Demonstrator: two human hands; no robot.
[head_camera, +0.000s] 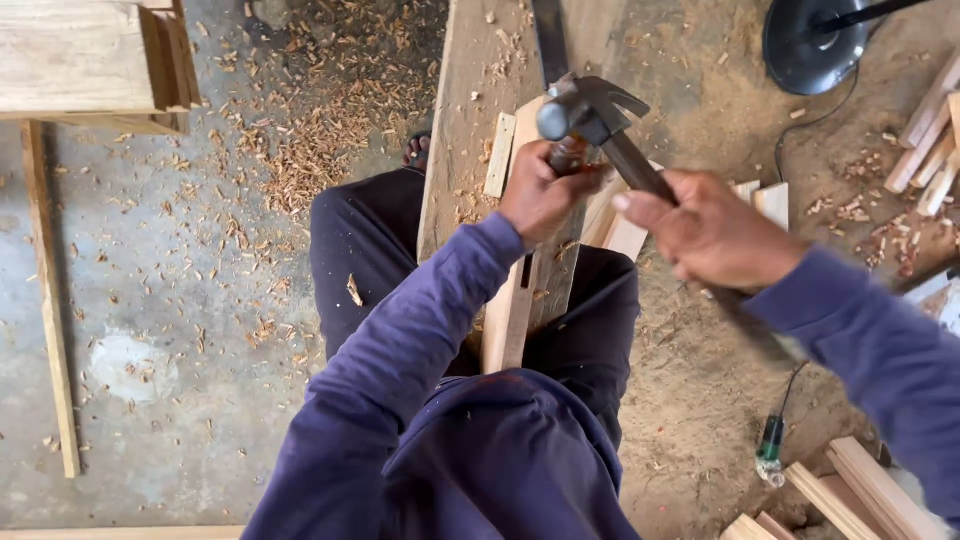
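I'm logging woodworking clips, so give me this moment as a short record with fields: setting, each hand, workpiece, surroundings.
setting: workshop floor strewn with wood shavings, seen from above
right hand: right hand grips the handle of a claw hammer, its head above the left fist
left hand: left hand is closed around a brownish tool handle, probably a chisel; its tip is hidden
workpiece: narrow wooden piece lying on a plank
surroundings: black round base with a cable; wood offcuts; long wooden strip

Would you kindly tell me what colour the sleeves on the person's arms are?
Dark blue-purple sleeves, seen best in the head view, the only one.
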